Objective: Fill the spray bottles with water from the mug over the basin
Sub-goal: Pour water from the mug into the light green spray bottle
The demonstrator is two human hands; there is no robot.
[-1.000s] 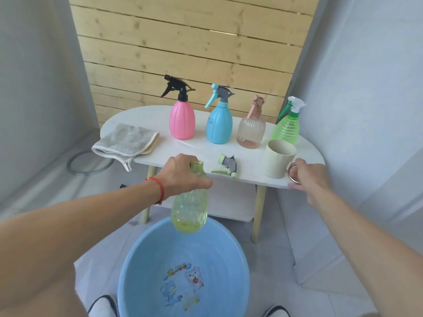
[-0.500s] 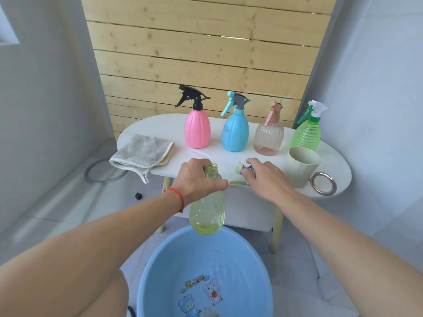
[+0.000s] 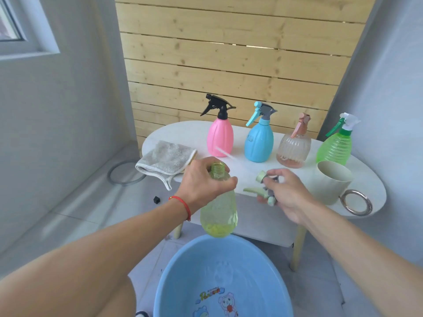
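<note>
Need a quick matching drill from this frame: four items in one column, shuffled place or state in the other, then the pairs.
Items:
1. yellow-green clear plastic bottle
2. green-and-grey trigger spray head
3. beige plastic mug with metal ring handle
4. grey folded cloth

States:
A. at the left end of the white oval table
B. held in the right hand
C. uncapped, held by the left hand above the blue basin
D. standing upright near the table's right end

Pairs: 1-C, 2-B, 3-D, 4-A
</note>
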